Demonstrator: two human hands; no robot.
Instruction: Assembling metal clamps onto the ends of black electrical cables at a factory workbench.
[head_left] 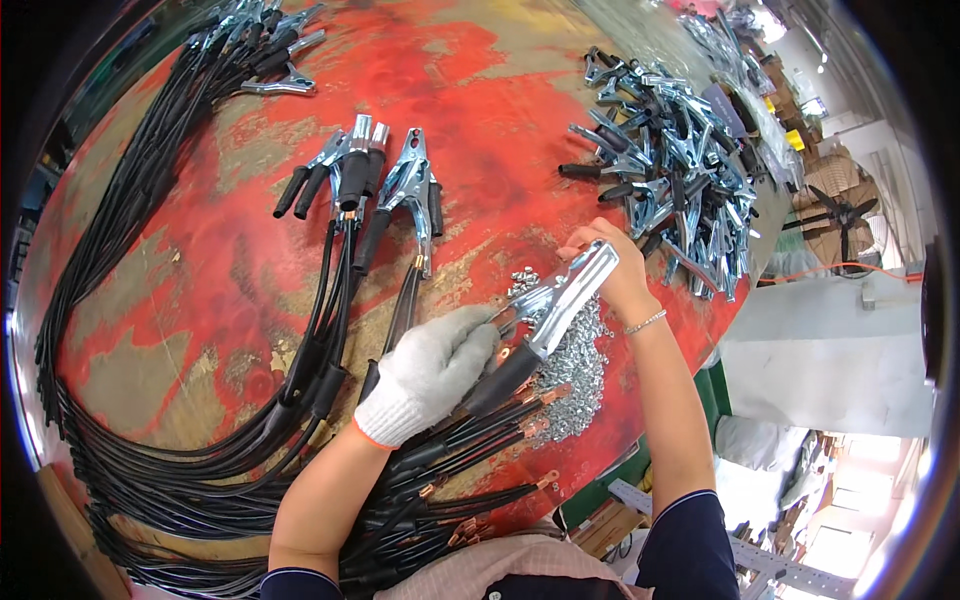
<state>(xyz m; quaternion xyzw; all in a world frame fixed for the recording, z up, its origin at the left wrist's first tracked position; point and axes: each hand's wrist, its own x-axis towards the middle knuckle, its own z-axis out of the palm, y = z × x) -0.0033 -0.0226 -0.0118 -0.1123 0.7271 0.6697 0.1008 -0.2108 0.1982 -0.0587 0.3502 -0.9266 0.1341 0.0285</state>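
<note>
My left hand (425, 375), in a white knitted glove, is closed around a metal spring clamp (575, 300) with a black sleeved handle. A copper lug (504, 353) shows by the gloved fingers, beside the clamp. My bare right hand (612, 262) is bent at the far end of the clamp, its fingers curled together. The clamp partly hides those fingertips, and what they hold cannot be made out. Beneath the clamp lies a heap of small silvery nuts (575, 385). Black cables (490, 432) with copper lugs lie just below my left hand.
A large pile of loose clamps (680, 170) lies at the far right. Clamps fitted to cables (405, 190) rest beyond my left hand. A thick bundle of black cables (110, 240) curves along the left side of the red, worn table (480, 110). A fan (838, 213) stands at right.
</note>
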